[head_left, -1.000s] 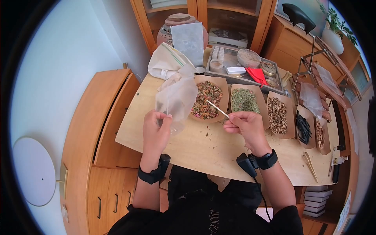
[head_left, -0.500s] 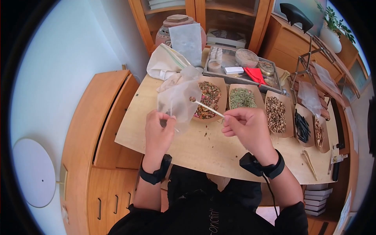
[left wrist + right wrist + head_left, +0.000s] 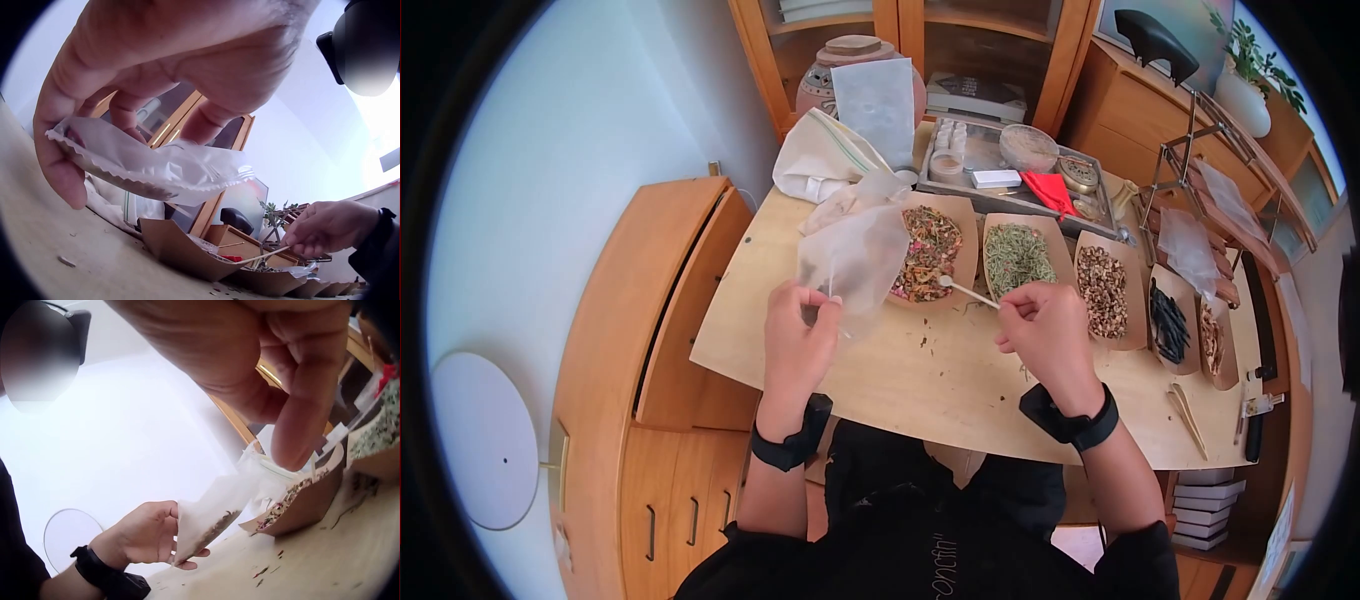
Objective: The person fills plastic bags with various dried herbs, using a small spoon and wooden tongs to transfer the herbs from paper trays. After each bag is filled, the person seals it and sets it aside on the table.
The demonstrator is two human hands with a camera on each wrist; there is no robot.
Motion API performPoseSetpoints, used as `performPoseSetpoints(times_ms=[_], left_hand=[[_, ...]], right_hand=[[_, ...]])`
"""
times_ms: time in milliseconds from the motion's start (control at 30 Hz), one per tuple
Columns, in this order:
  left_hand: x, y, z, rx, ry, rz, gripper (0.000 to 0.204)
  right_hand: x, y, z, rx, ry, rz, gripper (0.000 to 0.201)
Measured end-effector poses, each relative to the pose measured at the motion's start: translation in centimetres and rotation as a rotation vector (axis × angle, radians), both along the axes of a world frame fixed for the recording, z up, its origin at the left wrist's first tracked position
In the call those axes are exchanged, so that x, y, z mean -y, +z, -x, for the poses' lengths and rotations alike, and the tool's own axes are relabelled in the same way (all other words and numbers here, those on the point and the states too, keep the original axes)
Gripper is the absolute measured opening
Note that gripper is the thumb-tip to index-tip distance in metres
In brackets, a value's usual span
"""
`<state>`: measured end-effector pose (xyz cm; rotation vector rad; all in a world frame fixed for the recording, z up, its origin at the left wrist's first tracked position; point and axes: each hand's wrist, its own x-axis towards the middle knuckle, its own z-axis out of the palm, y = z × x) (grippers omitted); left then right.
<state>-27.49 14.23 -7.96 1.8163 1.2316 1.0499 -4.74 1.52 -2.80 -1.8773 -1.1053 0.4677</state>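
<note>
My left hand [image 3: 798,335] pinches a translucent pouch [image 3: 865,250] near its lower end. A dark layer of dried bits shows through the pouch [image 3: 209,528], and its serrated edge appears in the left wrist view. Between the thumb and fingers of my right hand [image 3: 1050,330] is a thin, pale, long-handled spoon [image 3: 972,292]. Its small round bowl looks pale and overlaps the near right part of a cardboard tray [image 3: 968,235] of mixed dried flowers and herbs [image 3: 930,245]. The pouch stands just left of that tray.
To the right are trays of green dried herb [image 3: 1020,255], brown chopped pieces [image 3: 1103,290], black strips [image 3: 1168,315] and pale slices [image 3: 1211,340]. Wooden tongs [image 3: 1187,422] lie at the front right. Behind are a grey tray [image 3: 1100,225] of small items and a cloth bag [image 3: 825,160].
The spoon came out of the mixed herbs with dark bits in its bowl and reached the pouch. Now it is back to the right, its bowl pale. The left hand has barely moved.
</note>
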Motion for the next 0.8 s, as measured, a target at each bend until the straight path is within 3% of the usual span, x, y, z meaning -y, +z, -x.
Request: performPoseSetpoints(times_ms=[67,167,367,800], left_hand=[[0.1,0.1,0.1,-0.002,0.009,-0.004,0.022],[0.1,0.1,0.3,-0.001,0.015,0.007,0.022],[0.0,0.0,0.6,-0.002,0.017,0.001,0.021],[0.0,0.2,0.5,-0.012,0.027,0.03,0.02]], right_hand=[[-0.8,-0.8,0.4,-0.285,0.017,0.014,0.013],[-1.6,-2.8,0.4,-0.502,0.037,-0.033,0.015],[-1.8,-3.8,0.2,-0.723,0.067,-0.089,0.016],[-1.2,-3.1,0.1,-0.834,0.031,-0.138,0.018]])
